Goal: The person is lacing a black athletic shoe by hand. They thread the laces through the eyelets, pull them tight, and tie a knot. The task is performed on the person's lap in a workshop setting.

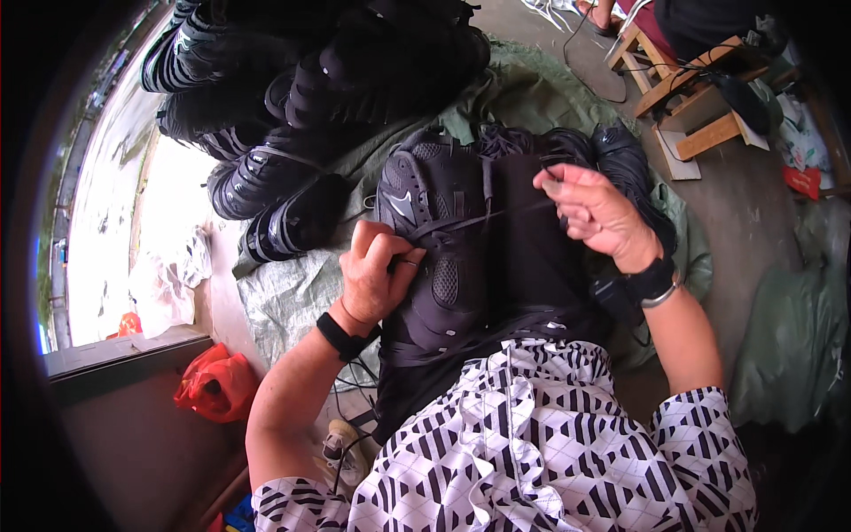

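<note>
A black shoe upper (448, 288) with mesh panels and a silver side mark lies across my lap, its toe end toward me. My left hand (377, 275) has its fingers closed at the upper's left side, beside the lace rows; what they grip there is hidden. From the eyelets a flat black shoelace (519, 210) runs taut to the right. My right hand (598, 213) pinches its end between thumb and fingers, raised over the dark cloth on my lap. Beyond it lie more black uppers (620, 164).
Bundled black shoe uppers (284, 173) are heaped at the far left on a green woven sheet (284, 293). A wooden stool (691, 106) with cables stands far right, near another person's foot (601, 16). A red plastic bag (217, 381) hangs at the left.
</note>
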